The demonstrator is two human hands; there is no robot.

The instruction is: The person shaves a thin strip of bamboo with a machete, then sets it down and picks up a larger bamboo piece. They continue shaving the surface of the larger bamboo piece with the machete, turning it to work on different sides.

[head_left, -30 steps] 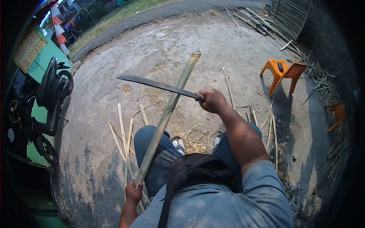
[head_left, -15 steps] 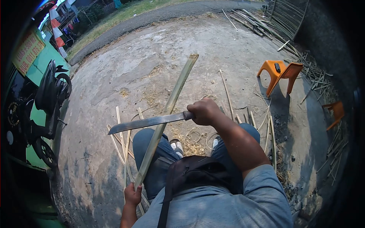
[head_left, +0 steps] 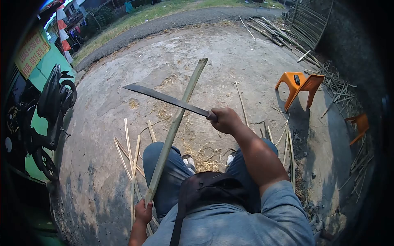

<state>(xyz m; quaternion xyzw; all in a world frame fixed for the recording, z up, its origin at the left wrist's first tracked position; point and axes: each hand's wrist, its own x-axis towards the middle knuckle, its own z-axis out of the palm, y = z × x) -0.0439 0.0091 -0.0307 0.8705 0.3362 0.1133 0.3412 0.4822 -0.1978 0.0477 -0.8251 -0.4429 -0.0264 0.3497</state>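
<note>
My right hand (head_left: 225, 120) is wrapped round the handle of a machete (head_left: 164, 97), whose long dark blade points up and left. The blade crosses over a long bamboo strip (head_left: 168, 141), a little above the strip's middle. My left hand (head_left: 143, 210) grips the near end of that strip beside my left thigh. The strip slants up and away over my left knee, its far end raised in front of me. Thin split bamboo pieces (head_left: 133, 164) lie on the ground to the left of my leg.
Fibre shavings (head_left: 205, 162) are scattered between my feet. An orange plastic chair (head_left: 301, 87) with a small black object on it stands to the right. Bamboo poles (head_left: 283, 35) and a heap of strips (head_left: 338, 86) lie along the right wall. A motorcycle (head_left: 51, 115) is parked at left.
The machete has swung so its tip points up instead of slightly down, and its blade crosses higher on the bamboo strip. My left hand has kept its grip.
</note>
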